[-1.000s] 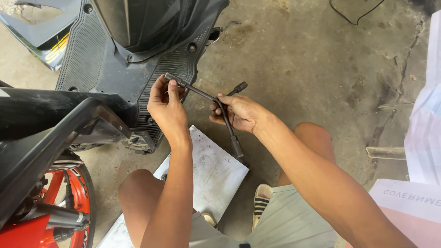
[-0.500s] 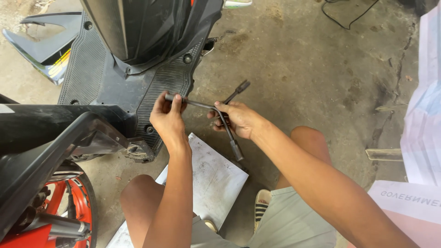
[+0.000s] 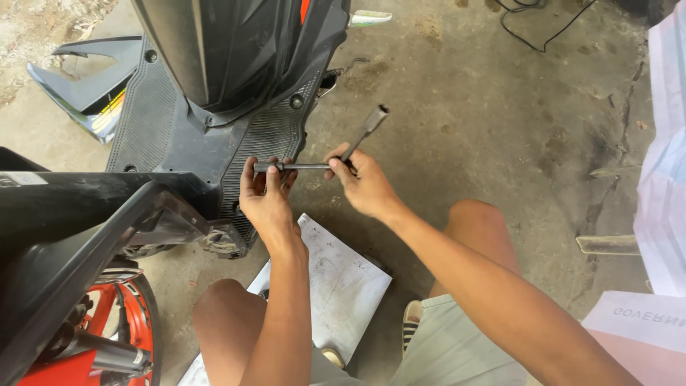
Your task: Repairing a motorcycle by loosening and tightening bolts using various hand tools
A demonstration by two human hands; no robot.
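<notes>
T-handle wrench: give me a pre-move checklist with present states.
1. Left hand on the T-handle wrench shaft: ok, fingers wrap the socket end.
2. Right hand grips the wrench at the junction: ok.
3. Socket seated on a fastener: cannot tell, the left hand's fingers hide the tip.
4. Tip near the scooter floor panel: ok, held at its edge.
5. Wrench arm free to swing: ok, the upper arm sticks up over bare concrete floor.
6. Sheet underfoot lies flat: ok.

Concrete floor (image 3: 500,107), scooter (image 3: 214,86), flat board (image 3: 343,286)
</notes>
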